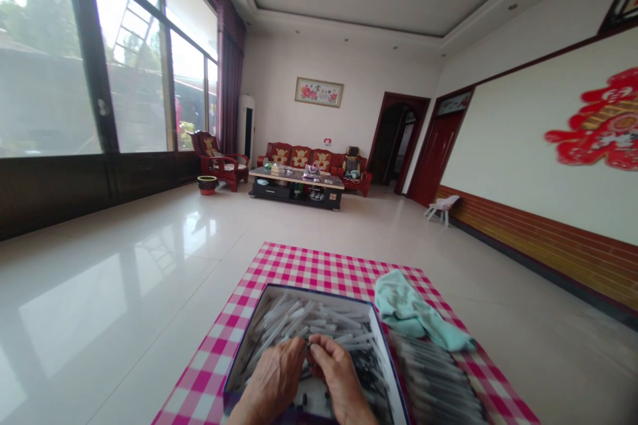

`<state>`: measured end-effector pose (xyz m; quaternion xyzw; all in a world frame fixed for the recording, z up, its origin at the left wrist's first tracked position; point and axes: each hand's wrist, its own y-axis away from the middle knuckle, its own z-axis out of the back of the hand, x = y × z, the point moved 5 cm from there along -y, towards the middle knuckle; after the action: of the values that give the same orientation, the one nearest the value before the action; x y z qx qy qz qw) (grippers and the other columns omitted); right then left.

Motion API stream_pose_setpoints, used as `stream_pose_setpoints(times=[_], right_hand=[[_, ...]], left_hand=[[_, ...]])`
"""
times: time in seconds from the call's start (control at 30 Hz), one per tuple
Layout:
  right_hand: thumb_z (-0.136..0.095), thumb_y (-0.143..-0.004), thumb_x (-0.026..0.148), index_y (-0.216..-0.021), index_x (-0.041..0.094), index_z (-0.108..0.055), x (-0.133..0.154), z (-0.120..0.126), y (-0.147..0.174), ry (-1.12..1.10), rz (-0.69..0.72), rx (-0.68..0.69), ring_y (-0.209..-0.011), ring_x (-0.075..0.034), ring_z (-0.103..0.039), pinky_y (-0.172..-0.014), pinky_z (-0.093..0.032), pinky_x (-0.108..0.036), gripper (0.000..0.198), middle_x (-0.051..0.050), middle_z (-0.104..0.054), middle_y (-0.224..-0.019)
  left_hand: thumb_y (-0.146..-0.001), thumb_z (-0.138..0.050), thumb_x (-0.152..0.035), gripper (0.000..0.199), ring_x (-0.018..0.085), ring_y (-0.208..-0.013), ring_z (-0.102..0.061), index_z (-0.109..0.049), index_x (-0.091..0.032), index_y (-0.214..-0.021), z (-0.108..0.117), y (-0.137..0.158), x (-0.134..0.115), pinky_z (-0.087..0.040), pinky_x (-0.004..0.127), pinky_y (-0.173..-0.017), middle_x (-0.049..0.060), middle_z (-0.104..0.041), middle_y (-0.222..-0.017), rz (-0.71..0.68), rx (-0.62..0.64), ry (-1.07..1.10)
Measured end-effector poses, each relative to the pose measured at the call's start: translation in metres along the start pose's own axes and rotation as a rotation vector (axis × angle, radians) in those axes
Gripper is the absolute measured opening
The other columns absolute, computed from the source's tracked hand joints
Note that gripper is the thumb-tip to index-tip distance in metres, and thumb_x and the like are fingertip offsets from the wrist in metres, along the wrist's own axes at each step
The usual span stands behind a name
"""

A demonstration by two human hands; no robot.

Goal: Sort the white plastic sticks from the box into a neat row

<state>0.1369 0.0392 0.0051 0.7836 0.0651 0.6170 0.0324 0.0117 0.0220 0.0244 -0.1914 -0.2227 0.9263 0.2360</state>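
My left hand (279, 368) and my right hand (335, 365) meet over a shallow box (397, 382) with a dark blue rim. The fingertips of both are pinched together around something small and dark, too small to name. Beneath and beyond them, the box holds many translucent whitish plastic tubes (284, 315). Thin dark pieces (366, 366) lie along its right side, and a few small black bits (305, 400) rest on the pale bottom near my wrists. Just right of the box lies a pile of clear and dark pen-like sticks (438, 382).
A crumpled mint-green cloth (406, 309) lies behind the pile on the pink-and-white checked tablecloth (314, 265). Across the tiled floor stand a low coffee table (279, 190), a red wooden sofa (284, 154), an armchair (232, 169) and a small white chair (442, 207). Large windows line the left.
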Motion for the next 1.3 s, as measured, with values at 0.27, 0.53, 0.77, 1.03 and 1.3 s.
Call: stream_pose_setpoints(times=[0.27,0.53,0.77,1.03,1.3], right_hand=[[-0.074,-0.06,0.035,-0.077,0.017,-0.072,0.006,-0.001,0.004,0.022,0.038,-0.038,-0.061,-0.014,-0.056,-0.059,-0.043,-0.023,0.024,0.001,-0.065,-0.065],[-0.076,-0.059,0.035,-0.083,0.016,-0.073,0.01,-0.003,0.008,0.071,0.065,-0.063,-0.062,-0.016,-0.058,-0.06,-0.046,-0.026,0.03,-0.002,-0.069,-0.071],[-0.076,-0.061,0.046,-0.082,0.015,-0.071,0.003,0.0,0.006,0.091,0.057,-0.043,-0.058,-0.015,-0.055,-0.059,-0.044,-0.026,0.038,0.0,-0.064,-0.063],[-0.059,-0.073,0.064,-0.06,0.018,-0.057,0.003,-0.003,0.006,0.314,0.129,-0.015,-0.047,-0.011,-0.042,-0.049,-0.034,-0.023,0.048,0.005,-0.048,-0.047],[-0.048,-0.08,0.064,-0.053,0.021,-0.047,-0.005,0.002,-0.003,0.494,0.151,-0.059,-0.046,-0.012,-0.042,-0.047,-0.032,-0.025,0.051,0.004,-0.045,-0.046]], left_hand=[[-0.094,-0.035,-0.022,0.025,0.018,-0.071,-0.064,-0.06,-0.025,-0.093,0.007,-0.004,0.001,-0.044,0.025,-0.058,0.002,-0.065,-0.077,0.049,0.079,-0.009],[-0.095,-0.033,-0.023,0.026,0.018,-0.074,-0.063,-0.056,-0.022,-0.084,0.007,0.001,0.0,-0.045,0.027,-0.067,0.003,-0.063,-0.077,0.052,0.018,0.002],[-0.095,-0.031,-0.024,0.028,0.017,-0.071,-0.061,-0.054,-0.023,-0.08,0.013,0.002,-0.003,-0.043,0.026,-0.065,0.002,-0.061,-0.073,0.029,-0.068,-0.008],[-0.094,-0.033,-0.022,0.027,0.016,-0.069,-0.059,-0.053,-0.022,-0.075,0.018,0.002,-0.006,-0.041,0.026,-0.063,0.002,-0.06,-0.071,0.005,-0.043,0.017],[-0.094,-0.033,-0.023,0.028,0.017,-0.069,-0.058,-0.054,-0.022,-0.075,0.014,0.001,-0.004,-0.04,0.027,-0.062,0.002,-0.06,-0.071,-0.007,-0.013,-0.011]])
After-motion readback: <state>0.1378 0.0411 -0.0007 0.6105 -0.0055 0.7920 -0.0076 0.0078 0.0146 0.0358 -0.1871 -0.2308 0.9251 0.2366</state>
